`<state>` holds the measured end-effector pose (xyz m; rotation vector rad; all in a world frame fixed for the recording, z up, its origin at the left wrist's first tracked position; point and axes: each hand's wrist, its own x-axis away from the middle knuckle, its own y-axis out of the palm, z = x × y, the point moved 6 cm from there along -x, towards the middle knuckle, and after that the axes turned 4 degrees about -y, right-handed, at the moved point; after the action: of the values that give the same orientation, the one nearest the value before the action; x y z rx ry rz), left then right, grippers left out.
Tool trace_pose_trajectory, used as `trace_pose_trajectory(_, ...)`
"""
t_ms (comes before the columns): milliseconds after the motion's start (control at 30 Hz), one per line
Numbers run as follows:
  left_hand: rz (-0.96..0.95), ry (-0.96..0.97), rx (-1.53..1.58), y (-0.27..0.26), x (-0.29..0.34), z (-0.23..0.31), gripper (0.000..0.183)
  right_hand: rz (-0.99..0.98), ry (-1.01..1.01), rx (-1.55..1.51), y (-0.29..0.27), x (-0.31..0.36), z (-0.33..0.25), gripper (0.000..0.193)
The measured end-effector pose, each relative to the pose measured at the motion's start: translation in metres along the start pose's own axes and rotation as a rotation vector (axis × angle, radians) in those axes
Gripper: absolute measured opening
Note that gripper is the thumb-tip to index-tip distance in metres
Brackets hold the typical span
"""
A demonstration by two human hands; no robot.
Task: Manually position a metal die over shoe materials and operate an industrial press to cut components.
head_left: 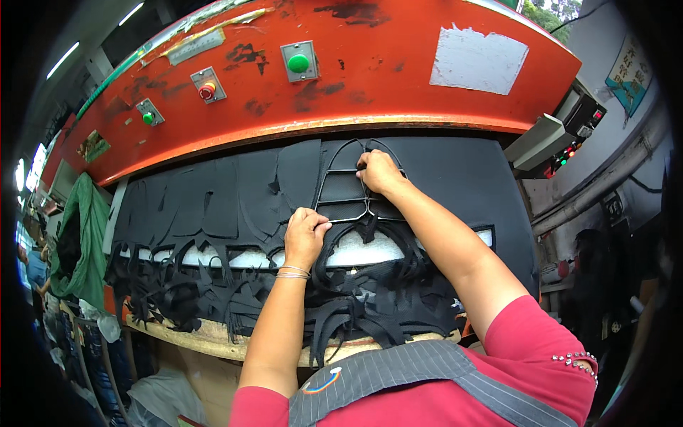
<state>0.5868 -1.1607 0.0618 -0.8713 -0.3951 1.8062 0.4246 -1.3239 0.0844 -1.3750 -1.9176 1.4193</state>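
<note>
A metal cutting die [345,201], an arched outline with thin crossbars, lies on the black sheet material [452,174] in front of me. The fingers of my left hand [304,233] are pinched on the die's near left corner. Farther off, my right hand [381,173] is closed around the upper part of its frame, near the right side. My fingers hide parts of the frame. Dark strips of cut material [341,313] hang in a tangle at the near edge, just below the die. A pale surface [356,250] shows through cut-out gaps beside my left hand.
An orange-red machine beam [384,78] spans the far side, carrying green buttons [298,64] and a red knob [207,90]. A worn wooden edge [220,341] runs along the near side. Green cloth [84,242] hangs at left; a control box [580,114] stands at right.
</note>
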Motion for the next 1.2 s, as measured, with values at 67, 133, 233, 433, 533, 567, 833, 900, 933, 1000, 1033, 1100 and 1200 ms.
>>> trace_pose_trajectory(67, 0.017, -0.007, 0.016, -0.004, 0.002, -0.007, 0.012, -0.031, 0.005, -0.088, 0.006, 0.002, -0.005, 0.028)
trace_pose_trajectory(133, 0.058, 0.010, 0.010, -0.010, 0.002, -0.014, 0.013, -0.353, 0.025, -0.283, -0.004, 0.018, -0.036, 0.031)
trace_pose_trajectory(233, 0.016, -0.104, 0.081, -0.013, -0.002, -0.022, 0.013, -0.721, -0.068, -0.298, -0.024, 0.040, -0.074, 0.038)
trace_pose_trajectory(433, -0.043, -0.014, 0.101, -0.017, -0.011, -0.041, 0.017, -0.385, -0.552, 0.361, -0.002, -0.007, -0.102, 0.061)
trace_pose_trajectory(533, 0.022, -0.022, 0.147, -0.013, -0.012, -0.041, 0.012, -0.458, -0.686, 0.597, 0.040, -0.041, -0.097, 0.065)
trace_pose_trajectory(567, 0.032, -0.005, 0.143, -0.012, -0.014, -0.041, 0.011, -0.584, -0.699, 0.621, 0.053, -0.050, -0.098, 0.065)
trace_pose_trajectory(833, 0.210, 0.138, 0.192, -0.055, -0.059, -0.009, 0.008, -0.399, -0.827, 0.356, 0.058, -0.082, -0.095, 0.030)
trace_pose_trajectory(900, 0.192, 0.179, 0.211, -0.044, -0.056, -0.016, 0.023, -0.236, -0.856, 0.270, 0.053, -0.077, -0.092, 0.022)
trace_pose_trajectory(933, 0.140, 0.050, 0.448, -0.033, -0.052, -0.023, 0.041, -0.239, -0.852, 0.269, 0.051, -0.074, -0.086, 0.022)
trace_pose_trajectory(1000, -0.130, -0.154, 0.717, -0.004, -0.042, -0.040, 0.093, -0.153, -0.956, 0.313, 0.037, -0.063, -0.086, 0.015)
trace_pose_trajectory(1033, -0.268, -0.169, 0.345, 0.006, -0.037, -0.048, 0.094, -0.156, -0.957, 0.309, 0.032, -0.059, -0.084, 0.015)
trace_pose_trajectory(1100, -0.277, 0.136, -0.053, 0.005, -0.036, -0.022, 0.087, -0.016, -1.100, 0.264, 0.008, -0.038, -0.096, 0.010)
trace_pose_trajectory(1200, -0.332, 0.076, -0.264, 0.014, -0.042, -0.010, 0.076, 0.068, -1.144, 0.271, -0.049, -0.018, -0.109, 0.013)
